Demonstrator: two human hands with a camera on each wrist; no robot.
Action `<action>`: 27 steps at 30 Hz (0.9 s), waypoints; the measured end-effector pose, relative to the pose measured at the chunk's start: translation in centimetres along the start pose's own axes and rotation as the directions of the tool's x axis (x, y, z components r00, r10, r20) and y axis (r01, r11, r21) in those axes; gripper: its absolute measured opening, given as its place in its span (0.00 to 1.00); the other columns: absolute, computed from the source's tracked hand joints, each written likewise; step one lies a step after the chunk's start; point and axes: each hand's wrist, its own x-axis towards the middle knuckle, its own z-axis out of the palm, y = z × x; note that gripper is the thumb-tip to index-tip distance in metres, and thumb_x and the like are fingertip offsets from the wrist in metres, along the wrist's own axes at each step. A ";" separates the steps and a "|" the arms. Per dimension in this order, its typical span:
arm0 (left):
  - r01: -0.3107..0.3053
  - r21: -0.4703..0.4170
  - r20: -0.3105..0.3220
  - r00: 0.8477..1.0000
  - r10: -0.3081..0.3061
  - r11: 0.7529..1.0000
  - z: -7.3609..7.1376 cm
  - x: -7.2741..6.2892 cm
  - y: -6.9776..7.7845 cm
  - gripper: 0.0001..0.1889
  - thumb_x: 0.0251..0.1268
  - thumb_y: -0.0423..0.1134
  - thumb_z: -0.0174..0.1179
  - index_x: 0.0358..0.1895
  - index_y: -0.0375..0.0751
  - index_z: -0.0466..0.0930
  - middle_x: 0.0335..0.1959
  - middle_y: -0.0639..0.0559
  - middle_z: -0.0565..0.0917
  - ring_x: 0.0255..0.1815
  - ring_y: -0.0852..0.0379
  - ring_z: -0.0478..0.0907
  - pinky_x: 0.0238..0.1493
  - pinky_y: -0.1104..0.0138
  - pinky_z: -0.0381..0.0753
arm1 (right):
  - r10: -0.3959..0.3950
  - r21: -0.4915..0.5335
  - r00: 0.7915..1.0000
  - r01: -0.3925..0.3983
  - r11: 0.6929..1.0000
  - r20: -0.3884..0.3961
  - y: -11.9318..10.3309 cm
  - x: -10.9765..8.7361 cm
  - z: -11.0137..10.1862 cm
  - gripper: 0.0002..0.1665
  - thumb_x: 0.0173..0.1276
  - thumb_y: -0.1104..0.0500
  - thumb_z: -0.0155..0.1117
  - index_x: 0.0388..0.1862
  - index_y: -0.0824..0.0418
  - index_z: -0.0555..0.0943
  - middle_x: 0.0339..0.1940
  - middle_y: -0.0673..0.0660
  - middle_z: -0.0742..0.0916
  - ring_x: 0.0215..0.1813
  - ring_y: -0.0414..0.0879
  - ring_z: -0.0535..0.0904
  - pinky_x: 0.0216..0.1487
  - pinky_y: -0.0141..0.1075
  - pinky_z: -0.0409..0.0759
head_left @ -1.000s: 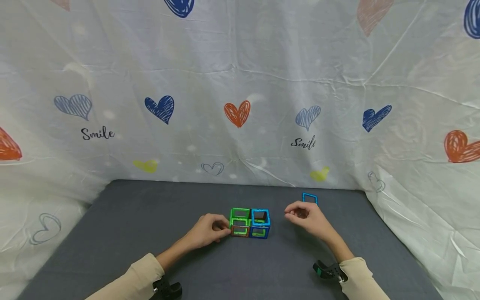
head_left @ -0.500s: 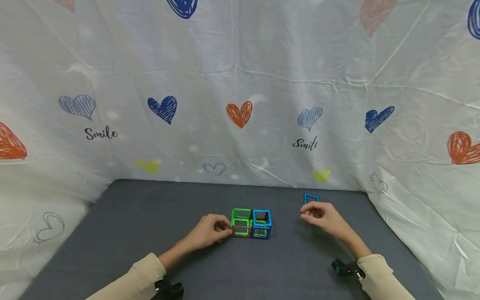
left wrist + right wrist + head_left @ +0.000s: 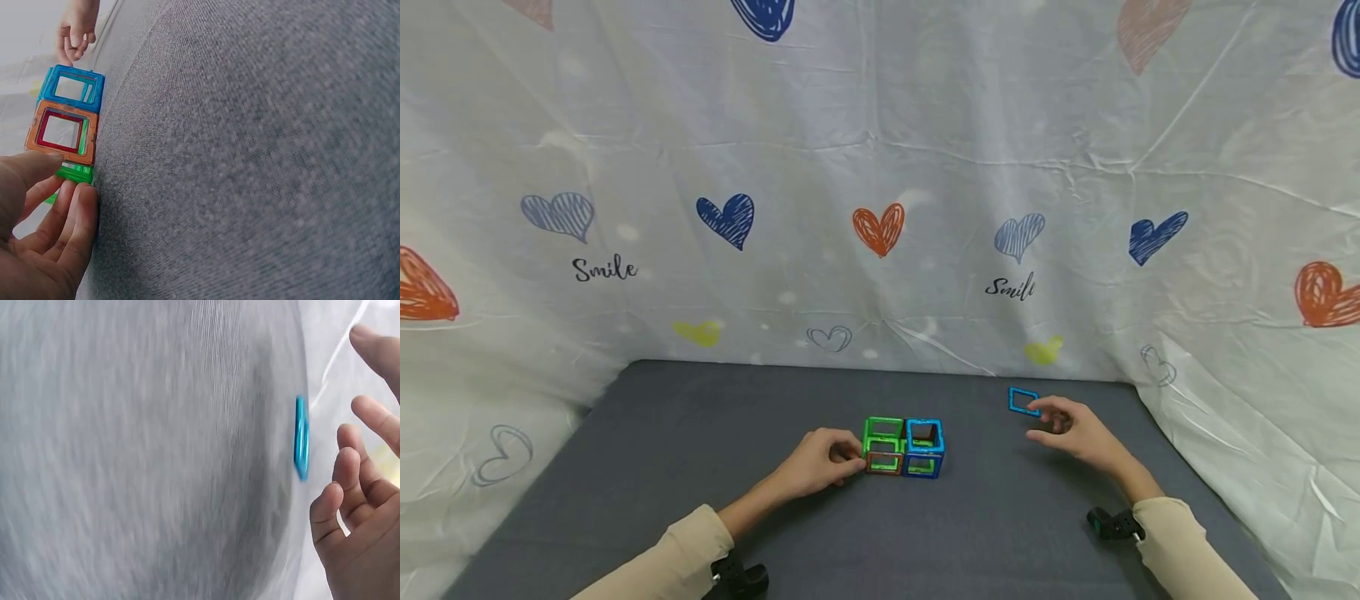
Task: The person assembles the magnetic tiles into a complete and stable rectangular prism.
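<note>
On the grey table stands a joined pair of magnetic-tile cubes [image 3: 905,451], the left one green with a brown-orange front, the right one blue. My left hand [image 3: 820,461] holds its left end. In the left wrist view the thumb lies at the corner of the orange tile [image 3: 92,134], and the fingertips meet the green side [image 3: 76,173]. Farther back to the right lies a loose blue square magnetic tile [image 3: 1011,401]. My right hand [image 3: 1078,435] hovers beside it, fingers spread and holding nothing. The right wrist view shows this tile [image 3: 300,439] edge-on, left of the fingers.
The grey cloth table [image 3: 760,400] ends at a white curtain [image 3: 820,275] printed with hearts. Black wrist cameras [image 3: 737,579] sit at both cuffs. Table surface stretches between the cubes and the loose tile.
My right hand has moved right, away from the cubes toward the loose blue tile, and its fingers have spread. The left hand stays at the cubes' left end.
</note>
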 end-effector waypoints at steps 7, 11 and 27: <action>0.004 0.002 0.001 1.000 -0.004 1.000 0.0 0.1 -0.2 0.03 0.70 0.33 0.67 0.43 0.39 0.86 0.35 0.53 0.84 0.24 0.53 0.83 0.26 0.64 0.83 | 0.105 -0.090 0.994 -0.107 0.990 -0.030 1.5 -0.3 -1.2 0.31 0.61 0.56 0.80 0.59 0.65 0.81 0.40 0.59 0.80 0.31 0.46 0.69 0.30 0.37 0.70; 0.006 -0.003 0.003 1.000 -0.006 1.000 0.0 0.1 -0.1 0.04 0.70 0.33 0.67 0.43 0.38 0.86 0.35 0.52 0.84 0.25 0.52 0.83 0.26 0.64 0.83 | 0.164 -0.126 0.986 -0.168 0.978 -0.043 2.3 0.2 -1.3 0.32 0.61 0.52 0.81 0.60 0.64 0.81 0.40 0.58 0.79 0.31 0.47 0.69 0.32 0.38 0.69; 0.011 0.002 0.007 1.000 -0.011 1.000 0.0 0.1 0.2 0.03 0.70 0.32 0.66 0.43 0.38 0.86 0.35 0.52 0.84 0.24 0.52 0.83 0.26 0.64 0.83 | 0.186 -0.126 0.980 -0.193 0.973 -0.069 2.7 3.2 0.3 0.24 0.60 0.54 0.81 0.50 0.66 0.86 0.36 0.58 0.80 0.30 0.48 0.69 0.32 0.38 0.68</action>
